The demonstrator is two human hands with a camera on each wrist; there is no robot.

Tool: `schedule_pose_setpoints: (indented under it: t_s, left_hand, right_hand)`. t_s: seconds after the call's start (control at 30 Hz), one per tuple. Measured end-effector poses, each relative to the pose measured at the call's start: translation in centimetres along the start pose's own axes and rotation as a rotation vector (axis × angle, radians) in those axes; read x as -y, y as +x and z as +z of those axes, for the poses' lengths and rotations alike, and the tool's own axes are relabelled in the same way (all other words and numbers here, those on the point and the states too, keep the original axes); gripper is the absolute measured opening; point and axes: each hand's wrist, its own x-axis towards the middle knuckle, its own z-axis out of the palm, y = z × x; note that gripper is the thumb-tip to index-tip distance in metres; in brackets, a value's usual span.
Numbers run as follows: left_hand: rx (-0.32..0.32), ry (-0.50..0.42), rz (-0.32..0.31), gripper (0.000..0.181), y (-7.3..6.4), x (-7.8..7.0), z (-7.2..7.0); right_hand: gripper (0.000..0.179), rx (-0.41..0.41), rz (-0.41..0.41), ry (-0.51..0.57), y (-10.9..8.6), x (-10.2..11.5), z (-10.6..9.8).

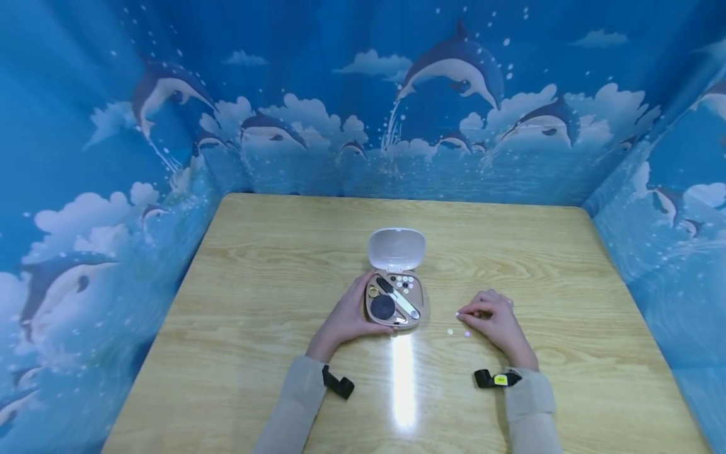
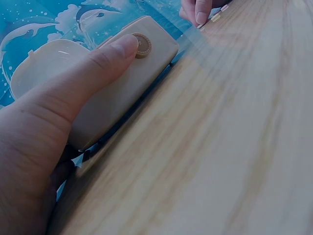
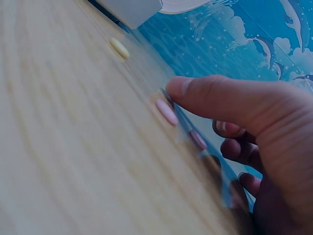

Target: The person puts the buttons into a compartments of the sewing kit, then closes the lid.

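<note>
Wood-grain table (image 1: 283,265), dolphin-print backdrop (image 1: 317,94): left hand (image 1: 348,313) grips lid-up hinged case (image 2: 117,95) mid-table; right hand (image 1: 495,318) pinches white disc (image 1: 458,314) near yellow disc (image 1: 450,331) and pink disc (image 1: 467,334). Judgement: light edge pinch, case held steady, should serve best.

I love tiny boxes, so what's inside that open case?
The open case holds a dark disc, a black-and-white tool, a round gold thing, and small white and black pieces. Whatever lies underneath them is covered, so I can't tell.

Beige case (image 2: 124,90), whitish lid (image 1: 396,250); pink disc (image 3: 167,112), pale-yellow disc (image 3: 119,48); tan wood-grained table (image 1: 272,284), blue dolphin-patterned backdrop (image 1: 317,94)
</note>
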Motion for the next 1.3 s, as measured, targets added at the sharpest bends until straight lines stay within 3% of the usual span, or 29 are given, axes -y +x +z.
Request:
schedule_pose_setpoints:
  t_s: [0.47,0.77,1.0,1.3]
  left_hand:
    - [0.003,-0.002,0.004,0.132,0.2,0.0,0.0]
    - [0.000,0.006,0.003,0.132,0.1,-0.2,0.1]
    - [-0.002,0.005,0.001,0.132,0.1,-0.1,0.0]
    - [-0.012,0.015,0.023,0.132,0.1,0.0,0.0]
  right_hand:
    - [0.022,-0.041,-0.020,0.010,0.9,0.8,0.1]
    - [0.017,-0.010,-0.005,0.029,2.6,2.2,0.8]
    - [0.016,-0.016,-0.058,0.031,4.4,3.0,1.6]
    - [0.014,0.023,0.016,0.038,6.1,4.1,2.4]
